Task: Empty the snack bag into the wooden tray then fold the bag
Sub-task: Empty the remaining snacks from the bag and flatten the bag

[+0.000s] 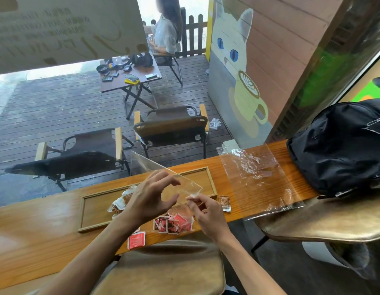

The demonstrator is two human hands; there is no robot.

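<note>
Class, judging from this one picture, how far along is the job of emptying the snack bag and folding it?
Done: the clear plastic snack bag looks empty. Brown packets lie in the long wooden tray, but red snack packets landed on the counter. In hand: the right hand pinches a bag corner; the left hand is open. Left: folding, gathering strays.
</note>
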